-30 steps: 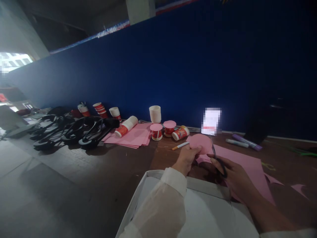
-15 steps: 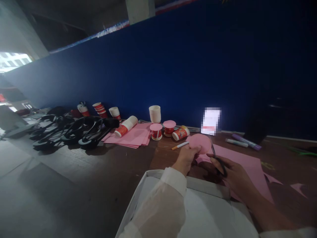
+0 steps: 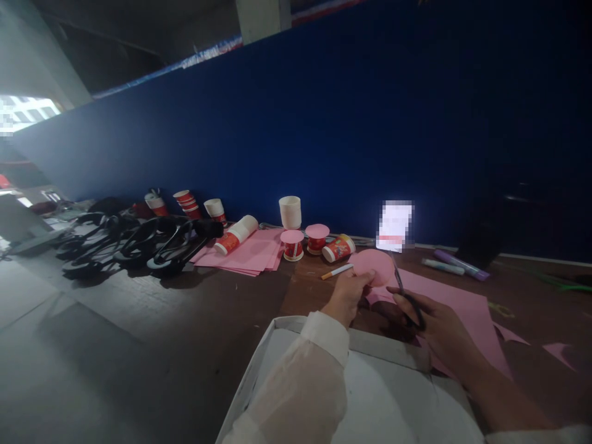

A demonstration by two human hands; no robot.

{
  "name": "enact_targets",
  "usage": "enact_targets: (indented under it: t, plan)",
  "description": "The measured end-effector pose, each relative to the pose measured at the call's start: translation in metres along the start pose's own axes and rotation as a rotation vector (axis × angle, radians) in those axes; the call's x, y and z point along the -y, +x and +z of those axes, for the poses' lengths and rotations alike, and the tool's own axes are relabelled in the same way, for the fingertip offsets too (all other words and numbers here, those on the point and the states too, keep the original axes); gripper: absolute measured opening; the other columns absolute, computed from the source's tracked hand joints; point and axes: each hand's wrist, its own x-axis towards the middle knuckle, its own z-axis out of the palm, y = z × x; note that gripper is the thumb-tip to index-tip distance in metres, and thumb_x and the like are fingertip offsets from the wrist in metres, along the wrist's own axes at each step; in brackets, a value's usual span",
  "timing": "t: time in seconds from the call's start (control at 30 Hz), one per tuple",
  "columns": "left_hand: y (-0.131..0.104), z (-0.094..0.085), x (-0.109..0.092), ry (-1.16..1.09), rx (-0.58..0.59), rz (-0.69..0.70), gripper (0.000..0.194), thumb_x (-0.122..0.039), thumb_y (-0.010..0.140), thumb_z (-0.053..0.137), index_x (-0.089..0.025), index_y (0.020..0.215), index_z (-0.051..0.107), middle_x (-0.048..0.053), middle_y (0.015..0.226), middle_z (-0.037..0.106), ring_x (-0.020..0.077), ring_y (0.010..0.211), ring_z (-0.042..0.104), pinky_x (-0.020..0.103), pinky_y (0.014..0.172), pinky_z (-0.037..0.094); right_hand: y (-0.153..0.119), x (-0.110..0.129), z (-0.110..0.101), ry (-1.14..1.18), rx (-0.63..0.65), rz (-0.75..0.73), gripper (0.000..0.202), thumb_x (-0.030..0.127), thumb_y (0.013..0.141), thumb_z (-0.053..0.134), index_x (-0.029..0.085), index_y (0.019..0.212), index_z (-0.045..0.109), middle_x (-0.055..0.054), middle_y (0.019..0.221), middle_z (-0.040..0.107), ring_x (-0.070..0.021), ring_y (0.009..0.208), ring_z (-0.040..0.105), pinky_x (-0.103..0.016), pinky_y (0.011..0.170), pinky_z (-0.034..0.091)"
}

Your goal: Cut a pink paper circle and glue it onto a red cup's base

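Observation:
Between thumb and fingers, my left hand pinches a round pink paper disc. My right hand is closed around the dark handles of a pair of scissors; the blades stand at the disc's right edge. Whether the blades are cutting there I cannot tell. Below and to the right of my hands lies a sheet of pink paper. Left of the disc, two short red cups, one of them a cup nearest me, carry pink paper discs on top. A red patterned paper cup lies on its side beside them.
An open white box sits under my forearms. Pink sheets lie under a toppled cup roll. Black straps or headsets fill the left. A lit phone leans on the blue partition; markers and paper scraps lie right.
Almost nothing differs. The disc and my hands have stayed in nearly the same place, with the scissors shifted only very slightly.

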Motion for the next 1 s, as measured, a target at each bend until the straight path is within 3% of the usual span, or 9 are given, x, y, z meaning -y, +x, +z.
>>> enact_targets:
  t: [0.2, 0.37, 0.6, 0.83, 1.0]
  plan:
    - [0.003, -0.001, 0.001, -0.009, -0.026, 0.006, 0.045, -0.042, 0.051, 0.091, -0.017, 0.077, 0.062, -0.002, 0.063, 0.058, 0.009, 0.053, 0.046, 0.023, 0.05, 0.032, -0.001, 0.0, 0.002, -0.011, -0.013, -0.017, 0.039, 0.043, 0.055, 0.087, 0.019, 0.085, 0.084, -0.006, 0.066, 0.072, -0.024, 0.064, 0.067, -0.033, 0.056, 0.057]
    - [0.004, 0.0, 0.0, -0.03, -0.077, 0.022, 0.043, -0.04, 0.053, 0.089, -0.017, 0.076, 0.062, -0.002, 0.062, 0.058, 0.0083, 0.05, 0.045, 0.024, 0.049, 0.03, 0.001, -0.006, 0.0, 0.008, 0.0, 0.014, 0.054, 0.049, 0.052, 0.091, 0.016, 0.094, 0.085, -0.007, 0.071, 0.074, -0.0232, 0.064, 0.067, -0.031, 0.051, 0.055]
    - [0.0, 0.001, -0.002, -0.023, -0.095, 0.026, 0.038, -0.036, 0.055, 0.089, -0.016, 0.073, 0.062, -0.003, 0.059, 0.054, 0.0088, 0.053, 0.043, 0.024, 0.052, 0.034, 0.015, -0.028, -0.008, -0.043, 0.095, 0.044, 0.066, 0.058, 0.066, 0.087, 0.016, 0.117, 0.08, -0.009, 0.087, 0.079, -0.0223, 0.071, 0.07, -0.03, 0.059, 0.056]
    - [-0.003, 0.0, -0.002, 0.034, -0.073, 0.022, 0.038, -0.037, 0.058, 0.088, -0.018, 0.078, 0.062, -0.003, 0.059, 0.051, 0.0107, 0.055, 0.043, 0.026, 0.054, 0.035, 0.022, -0.041, -0.013, -0.022, 0.117, 0.043, 0.07, 0.058, 0.07, 0.085, 0.016, 0.126, 0.075, -0.003, 0.072, 0.072, -0.0133, 0.054, 0.056, -0.025, 0.047, 0.045]
    - [-0.005, 0.001, -0.004, 0.031, -0.06, 0.027, 0.039, -0.039, 0.057, 0.089, -0.018, 0.075, 0.061, -0.003, 0.057, 0.05, 0.0102, 0.054, 0.042, 0.025, 0.053, 0.034, 0.015, -0.03, -0.008, 0.004, 0.081, 0.044, 0.068, 0.057, 0.063, 0.088, 0.016, 0.117, 0.079, -0.004, 0.072, 0.073, -0.0142, 0.055, 0.057, -0.025, 0.046, 0.045]
